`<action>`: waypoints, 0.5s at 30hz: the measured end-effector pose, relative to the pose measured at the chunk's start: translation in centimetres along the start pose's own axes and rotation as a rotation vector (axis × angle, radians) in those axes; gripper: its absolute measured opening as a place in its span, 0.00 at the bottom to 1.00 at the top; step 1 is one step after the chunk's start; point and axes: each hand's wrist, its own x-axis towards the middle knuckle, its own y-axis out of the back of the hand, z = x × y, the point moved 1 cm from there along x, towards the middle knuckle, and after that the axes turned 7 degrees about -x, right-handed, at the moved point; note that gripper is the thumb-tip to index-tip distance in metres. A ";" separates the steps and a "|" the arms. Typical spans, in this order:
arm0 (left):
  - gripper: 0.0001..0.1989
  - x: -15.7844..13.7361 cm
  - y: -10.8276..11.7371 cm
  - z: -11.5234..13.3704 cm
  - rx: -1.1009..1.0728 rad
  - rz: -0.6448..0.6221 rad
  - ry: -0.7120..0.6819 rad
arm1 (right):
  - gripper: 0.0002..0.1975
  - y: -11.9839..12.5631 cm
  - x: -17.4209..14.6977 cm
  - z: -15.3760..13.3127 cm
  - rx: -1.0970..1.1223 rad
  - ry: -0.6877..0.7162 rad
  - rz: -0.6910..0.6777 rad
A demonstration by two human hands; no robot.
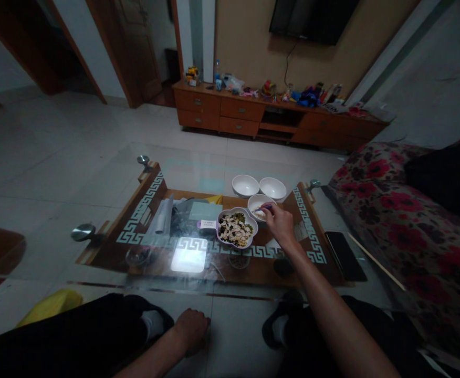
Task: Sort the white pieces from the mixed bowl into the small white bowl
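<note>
My right hand (279,223) reaches over the glass table, its fingers pinched on a thin blue utensil (268,207); its exact kind is too small to make out. The utensil's end dips into a white bowl (262,198) that has some pale contents. Just left of that bowl is a flower-shaped white dish (219,214) with a labelled purple handle, full of mixed pale, green and dark pieces (236,229). Low in the view, between my knees and short of the table, my left hand (192,324) is curled closed with nothing visible in it.
Two white bowls (246,185) stand side by side behind the others. A black tablet-like slab (344,255) and a thin stick (377,262) lie at the right. Papers show below the glass (107,178). A flowered sofa (391,194) borders the right; a cluttered cabinet (240,110) stands beyond.
</note>
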 end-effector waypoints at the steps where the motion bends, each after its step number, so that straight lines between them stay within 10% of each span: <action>1: 0.24 0.0 0.0 0.0 0.001 0.000 -0.001 | 0.12 0.2 0.0 -0.1 0.021 -0.008 0.025; 6: 0.25 0.1 0.0 -0.1 0.002 0.001 0.008 | 0.13 2.1 0.1 -1.1 0.250 -0.015 0.155; 15: 0.25 -0.3 0.3 0.2 0.010 -0.001 0.021 | 0.11 1.6 -0.7 -3.9 0.528 0.007 -0.017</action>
